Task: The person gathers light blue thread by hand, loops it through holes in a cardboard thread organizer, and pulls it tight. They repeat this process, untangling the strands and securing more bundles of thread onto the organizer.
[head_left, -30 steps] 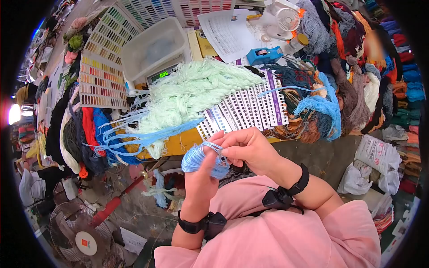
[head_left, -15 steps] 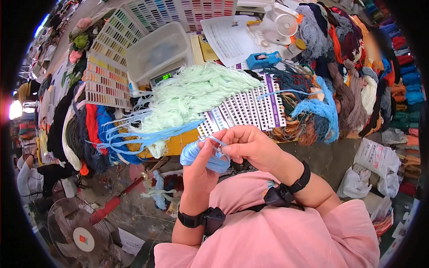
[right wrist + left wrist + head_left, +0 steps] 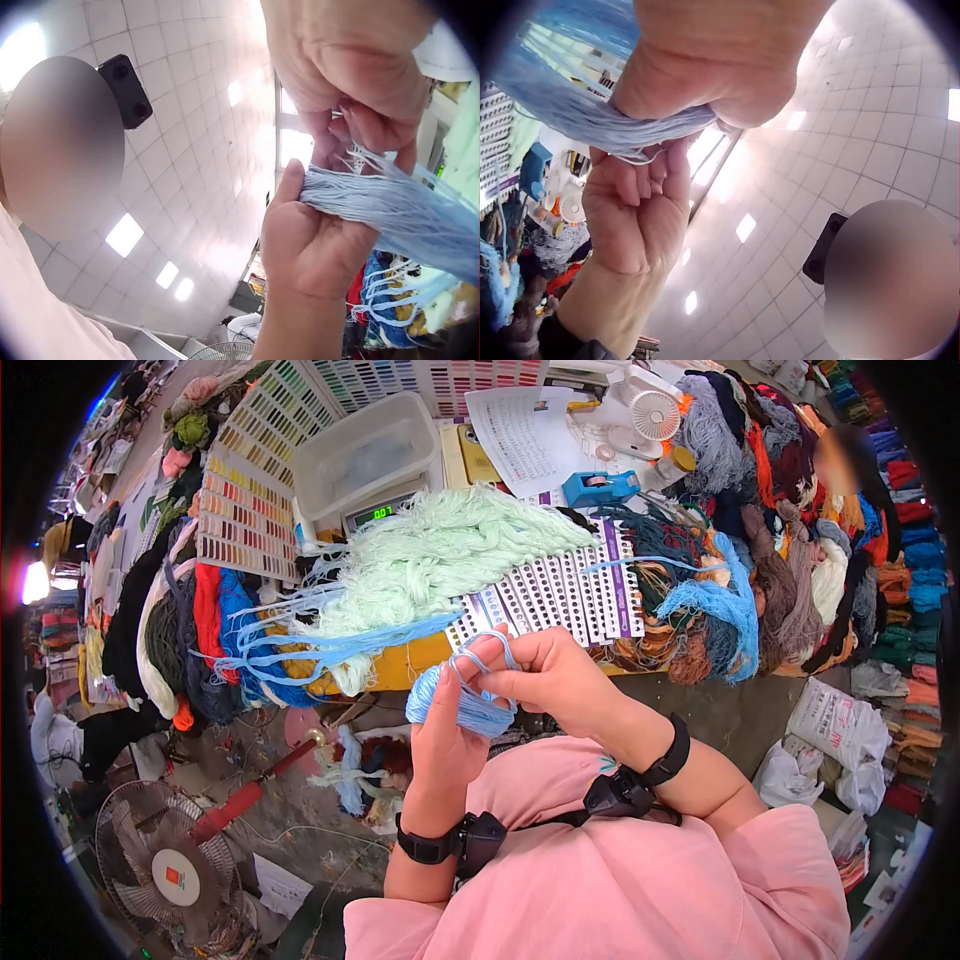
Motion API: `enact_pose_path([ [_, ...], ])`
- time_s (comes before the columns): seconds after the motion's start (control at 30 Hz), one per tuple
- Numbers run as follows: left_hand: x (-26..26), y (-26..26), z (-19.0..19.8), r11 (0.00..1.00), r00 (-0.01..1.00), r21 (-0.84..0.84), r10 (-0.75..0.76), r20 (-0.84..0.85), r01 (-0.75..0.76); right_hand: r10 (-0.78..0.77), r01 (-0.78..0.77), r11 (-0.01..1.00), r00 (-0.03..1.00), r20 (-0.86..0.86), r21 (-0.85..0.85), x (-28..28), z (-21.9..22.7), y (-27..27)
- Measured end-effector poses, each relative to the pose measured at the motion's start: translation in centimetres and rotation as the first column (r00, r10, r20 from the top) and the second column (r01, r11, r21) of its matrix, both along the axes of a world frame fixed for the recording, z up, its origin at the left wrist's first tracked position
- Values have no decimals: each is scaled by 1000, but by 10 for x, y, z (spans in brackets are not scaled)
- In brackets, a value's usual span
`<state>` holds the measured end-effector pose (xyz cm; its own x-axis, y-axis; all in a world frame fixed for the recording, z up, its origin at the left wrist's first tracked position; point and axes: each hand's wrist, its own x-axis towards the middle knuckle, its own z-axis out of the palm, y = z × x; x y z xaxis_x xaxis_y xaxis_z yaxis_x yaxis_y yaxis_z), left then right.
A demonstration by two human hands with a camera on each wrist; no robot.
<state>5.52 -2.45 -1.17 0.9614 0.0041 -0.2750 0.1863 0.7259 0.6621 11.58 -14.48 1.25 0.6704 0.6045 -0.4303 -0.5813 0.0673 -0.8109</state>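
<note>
Small skein of pale blue thread (image 3: 455, 705) held up in front of the chest, above the lap in the pink shirt and just short of the yellow table edge (image 3: 400, 675). Left hand (image 3: 445, 735) is clenched round the middle of the bundle, strands fanning out to either side of the fist; the left wrist view shows the same thread (image 3: 592, 112) squeezed under the palm. Right hand (image 3: 550, 675) pinches a thin loop of the same thread (image 3: 490, 645) between thumb and fingertips, just above the skein; in the right wrist view the loose ends (image 3: 360, 161) sit at those fingertips (image 3: 352, 124). Judgement: the skein is very light, soft and limp, with no stiffness of its own, so it will sag and splay wherever unsupported. Strands look smooth and likely to slide or tangle if the hold slackens. Best hold is round the waist of the bundle, as now, with single strands taken by fingertip pinch. On the table behind: heap of mint green yarn (image 3: 430, 555), white perforated sample card (image 3: 560, 595), digital scale with green display (image 3: 375, 512).
</note>
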Motion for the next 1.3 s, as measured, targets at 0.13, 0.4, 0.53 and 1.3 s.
enact_pose_path([
  [0.13,-3,3,5,999,1000,-31,18,-14,-18,-55,72,977,995,-89,199,-2,-19,-1],
  [0.4,-6,5,1,996,996,75,-48,71,43,59,-56,997,996,-71,44,-5,-1,9],
  [0.53,-4,7,5,996,991,69,-68,112,61,21,-19,999,996,-89,27,-5,-5,11],
  [1.3,-6,12,8,985,998,169,-33,62,22,36,-31,999,990,-136,41,0,-1,17],
])
